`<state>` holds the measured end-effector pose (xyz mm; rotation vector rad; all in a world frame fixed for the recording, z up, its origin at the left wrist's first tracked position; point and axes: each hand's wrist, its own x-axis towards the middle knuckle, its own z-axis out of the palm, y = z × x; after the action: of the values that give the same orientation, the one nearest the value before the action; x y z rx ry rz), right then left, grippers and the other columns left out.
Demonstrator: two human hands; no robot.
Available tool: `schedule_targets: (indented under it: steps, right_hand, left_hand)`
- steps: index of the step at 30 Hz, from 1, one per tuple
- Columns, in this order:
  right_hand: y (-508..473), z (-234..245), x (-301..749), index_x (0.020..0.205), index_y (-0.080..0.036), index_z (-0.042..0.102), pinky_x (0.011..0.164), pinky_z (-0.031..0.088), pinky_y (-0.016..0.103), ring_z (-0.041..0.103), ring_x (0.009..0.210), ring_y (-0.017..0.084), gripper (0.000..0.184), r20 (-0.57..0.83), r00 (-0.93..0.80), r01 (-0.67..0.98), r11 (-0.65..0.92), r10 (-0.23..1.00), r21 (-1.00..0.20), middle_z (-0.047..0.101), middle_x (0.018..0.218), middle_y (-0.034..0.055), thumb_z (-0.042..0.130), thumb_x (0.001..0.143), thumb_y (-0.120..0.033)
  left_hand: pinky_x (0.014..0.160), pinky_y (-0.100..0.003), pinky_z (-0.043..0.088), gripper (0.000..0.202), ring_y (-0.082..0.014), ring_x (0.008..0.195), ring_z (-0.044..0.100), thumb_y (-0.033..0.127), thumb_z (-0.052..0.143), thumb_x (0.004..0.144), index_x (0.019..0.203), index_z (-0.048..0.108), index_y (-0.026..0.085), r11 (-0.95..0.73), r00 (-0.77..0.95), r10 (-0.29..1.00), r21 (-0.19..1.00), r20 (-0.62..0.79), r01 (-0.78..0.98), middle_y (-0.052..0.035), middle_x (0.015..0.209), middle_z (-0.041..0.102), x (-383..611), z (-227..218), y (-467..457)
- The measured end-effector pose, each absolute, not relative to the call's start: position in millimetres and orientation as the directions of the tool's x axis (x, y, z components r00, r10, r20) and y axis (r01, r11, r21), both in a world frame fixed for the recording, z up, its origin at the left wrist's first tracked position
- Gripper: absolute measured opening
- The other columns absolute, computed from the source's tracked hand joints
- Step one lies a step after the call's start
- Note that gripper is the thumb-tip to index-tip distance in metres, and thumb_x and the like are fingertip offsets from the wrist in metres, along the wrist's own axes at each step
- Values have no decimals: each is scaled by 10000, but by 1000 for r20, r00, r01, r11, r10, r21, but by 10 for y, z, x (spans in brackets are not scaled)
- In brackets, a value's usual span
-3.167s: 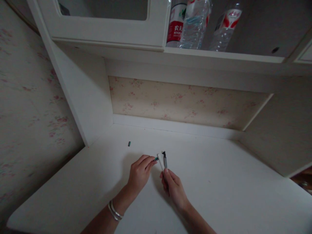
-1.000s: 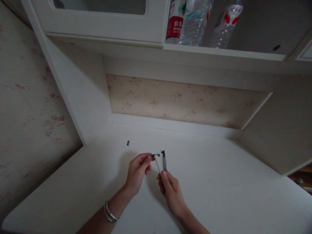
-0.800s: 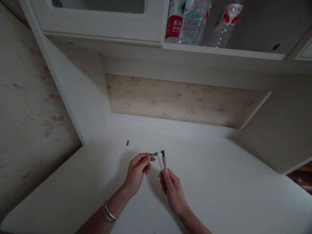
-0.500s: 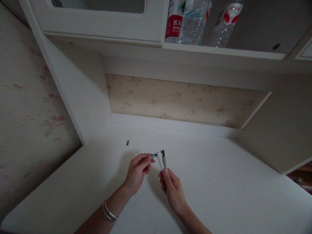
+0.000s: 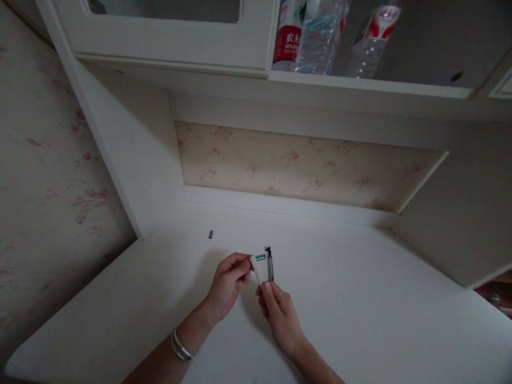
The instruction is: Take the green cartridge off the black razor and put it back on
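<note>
My right hand is closed around the lower ends of a white handle and a slim dark razor handle, which spread apart in a V. Between their upper parts shows a small razor cartridge with a green strip. The fingers of my left hand pinch at the cartridge's left end, against the white handle's tip; the exact contact is hidden. A second small dark green cartridge lies on the white desk, beyond my left hand.
A white cabinet hangs over the desk, its open shelf holding plastic bottles. Side panels bound the desk left and right. Floral wallpaper covers the back.
The white handle's top has swung left, away from the dark handle, to my left fingertips. The cartridge, earlier left of the white handle, now shows on its right side.
</note>
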<state>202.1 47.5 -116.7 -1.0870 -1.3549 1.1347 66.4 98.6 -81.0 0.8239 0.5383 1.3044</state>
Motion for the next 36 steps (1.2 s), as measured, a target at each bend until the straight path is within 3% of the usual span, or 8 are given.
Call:
schedule_targets:
  steps: [4, 9, 12, 15, 20, 25, 31, 36]
  right_hand:
    - [490, -1182, 2043, 759, -164, 511, 431, 225, 214, 312, 482, 98, 439, 176, 33, 80, 173, 984, -982, 361, 551, -43, 360, 943, -533]
    - [484, -1200, 2039, 772, -166, 522, 446, 241, 216, 314, 494, 103, 421, 193, -52, 139, 198, 980, -970, 366, 557, -41, 356, 952, -508]
    - [492, -1200, 2048, 767, -166, 525, 450, 249, 217, 329, 497, 106, 423, 210, -1, 159, 208, 978, -965, 381, 559, -37, 356, 952, -507]
    - [503, -1201, 2061, 756, -165, 521, 446, 251, 217, 338, 495, 107, 433, 217, 71, 165, 203, 974, -965, 392, 561, -33, 354, 948, -516]
    - [500, -1225, 2059, 767, -166, 527, 446, 255, 214, 329, 498, 108, 424, 202, -24, 167, 203, 979, -965, 384, 557, -35, 361, 946, -513]
    - [514, -1233, 2075, 756, -172, 506, 447, 251, 213, 334, 503, 108, 410, 217, 74, 163, 202, 973, -966, 381, 567, -36, 363, 948, -505]
    - [525, -1246, 2060, 757, -169, 515, 446, 247, 214, 319, 496, 106, 414, 202, -39, 142, 205, 979, -968, 374, 555, -39, 366, 948, -505]
    - [533, -1244, 2083, 738, -172, 497, 435, 244, 210, 329, 490, 105, 422, 183, 41, 127, 177, 982, -976, 380, 556, -37, 366, 943, -517]
  left_hand:
    - [544, -166, 359, 154, -67, 590, 468, 247, 728, 733, 818, 674, 131, 70, 216, 973, 792, 79, -606, -31, 697, 616, 665, -797, 979]
    - [548, -169, 352, 147, -68, 602, 462, 240, 741, 714, 781, 670, 130, 71, 216, 973, 779, 83, -623, -24, 703, 606, 669, -802, 981]
    - [550, -174, 353, 144, -71, 598, 463, 241, 736, 719, 779, 669, 129, 67, 212, 974, 787, 83, -614, -28, 695, 608, 663, -814, 987]
    - [555, -179, 360, 149, -76, 597, 474, 243, 733, 723, 796, 670, 129, 71, 210, 975, 800, 69, -595, -32, 690, 612, 656, -812, 989]
    - [542, -180, 354, 152, -67, 572, 460, 252, 731, 724, 767, 664, 123, 74, 217, 974, 802, 70, -593, -25, 679, 602, 655, -794, 991]
    - [533, -179, 346, 161, -69, 572, 462, 248, 732, 720, 804, 671, 124, 75, 214, 975, 808, 65, -585, -31, 685, 607, 655, -814, 995]
    - [523, -176, 335, 160, -59, 546, 435, 254, 744, 701, 742, 662, 123, 79, 223, 972, 802, 69, -592, -20, 661, 591, 659, -795, 1002]
    - [524, -178, 329, 168, -63, 551, 437, 251, 742, 703, 781, 667, 122, 97, 237, 970, 801, 58, -591, -26, 668, 592, 657, -811, 1015]
